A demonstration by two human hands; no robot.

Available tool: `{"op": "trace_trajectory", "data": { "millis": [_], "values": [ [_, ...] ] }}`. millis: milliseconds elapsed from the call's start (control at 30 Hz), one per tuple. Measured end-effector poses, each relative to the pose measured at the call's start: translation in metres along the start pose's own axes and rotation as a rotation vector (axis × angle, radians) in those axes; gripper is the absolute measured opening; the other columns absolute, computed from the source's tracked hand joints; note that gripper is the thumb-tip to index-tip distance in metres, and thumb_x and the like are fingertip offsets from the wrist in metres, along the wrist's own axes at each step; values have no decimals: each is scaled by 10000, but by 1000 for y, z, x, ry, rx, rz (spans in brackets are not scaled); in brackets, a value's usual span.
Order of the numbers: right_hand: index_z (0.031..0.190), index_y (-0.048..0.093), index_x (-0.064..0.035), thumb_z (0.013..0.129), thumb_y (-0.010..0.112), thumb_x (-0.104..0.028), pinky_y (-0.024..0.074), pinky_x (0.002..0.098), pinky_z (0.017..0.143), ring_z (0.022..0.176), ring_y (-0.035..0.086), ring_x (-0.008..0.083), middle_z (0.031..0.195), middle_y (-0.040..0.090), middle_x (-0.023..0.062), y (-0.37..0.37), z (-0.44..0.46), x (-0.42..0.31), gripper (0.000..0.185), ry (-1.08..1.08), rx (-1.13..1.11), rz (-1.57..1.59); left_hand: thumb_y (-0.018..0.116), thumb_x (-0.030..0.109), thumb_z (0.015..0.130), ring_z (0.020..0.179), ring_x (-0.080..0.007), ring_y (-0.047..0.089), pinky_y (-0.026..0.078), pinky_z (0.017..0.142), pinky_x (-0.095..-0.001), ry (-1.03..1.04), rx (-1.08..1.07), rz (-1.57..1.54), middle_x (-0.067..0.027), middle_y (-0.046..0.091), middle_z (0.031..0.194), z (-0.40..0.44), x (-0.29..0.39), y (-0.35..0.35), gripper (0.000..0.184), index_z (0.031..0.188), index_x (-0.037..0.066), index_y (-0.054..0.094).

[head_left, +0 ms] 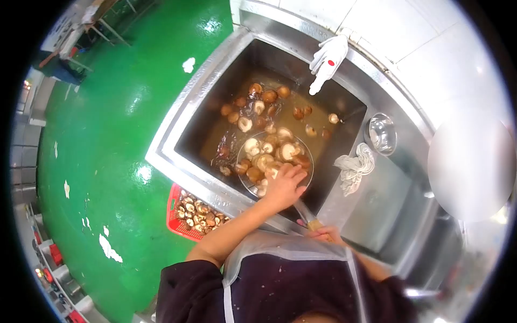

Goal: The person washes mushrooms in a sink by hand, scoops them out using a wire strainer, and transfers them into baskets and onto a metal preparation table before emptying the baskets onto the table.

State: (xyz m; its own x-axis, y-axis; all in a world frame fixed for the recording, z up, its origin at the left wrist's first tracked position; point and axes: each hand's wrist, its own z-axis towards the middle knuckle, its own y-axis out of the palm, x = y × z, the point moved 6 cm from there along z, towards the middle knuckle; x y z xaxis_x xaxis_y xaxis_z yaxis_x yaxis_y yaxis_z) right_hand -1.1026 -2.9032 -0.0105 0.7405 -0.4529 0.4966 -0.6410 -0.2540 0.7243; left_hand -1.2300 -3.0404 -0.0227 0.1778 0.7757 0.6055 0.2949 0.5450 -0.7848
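Note:
A round wire skimmer (312, 167) holds a heap of brown-capped mushrooms (264, 161), shiitake by their look, in the murky water of a steel sink. My left hand (284, 188) lies over the heap with its fingers apart, touching the mushrooms at the skimmer's near side. Low on the right, my right hand (325, 233) is wrapped round the skimmer's wooden handle (314, 225). More mushrooms (269, 96) float loose farther back in the water. The lower part of the skimmer's bowl is hidden by its load and the water.
The steel sink (177, 110) has a raised rim. A white faucet-like fitting wrapped in a glove (329, 59) hangs over the back. On the right ledge are a metal bowl (382, 134) and a crumpled cloth (355, 168). A red basket of mushrooms (173, 212) stands on the green floor.

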Motion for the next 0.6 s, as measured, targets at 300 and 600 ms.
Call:
{"op": "trace_trajectory", "data": {
  "millis": [300, 600],
  "values": [
    [1346, 221, -73, 794, 453, -8, 377, 216, 515, 558, 371, 66, 763, 332, 20, -28, -83, 49, 603, 117, -177, -34, 546, 2, 753, 967, -282, 546, 426, 843, -353, -158, 789, -247, -126, 592, 1017, -210, -25, -86, 259, 1000, 62, 594],
    [1363, 220, -144, 796, 463, -20, 392, 228, 514, 532, 398, 66, 722, 355, 20, -56, -168, 98, 629, 254, -237, -214, 550, 195, 795, 889, -234, 600, 453, 800, -326, -1286, 1102, -428, -131, 628, 953, -643, -12, 200, 273, 1016, 44, 600]
  ]
}}
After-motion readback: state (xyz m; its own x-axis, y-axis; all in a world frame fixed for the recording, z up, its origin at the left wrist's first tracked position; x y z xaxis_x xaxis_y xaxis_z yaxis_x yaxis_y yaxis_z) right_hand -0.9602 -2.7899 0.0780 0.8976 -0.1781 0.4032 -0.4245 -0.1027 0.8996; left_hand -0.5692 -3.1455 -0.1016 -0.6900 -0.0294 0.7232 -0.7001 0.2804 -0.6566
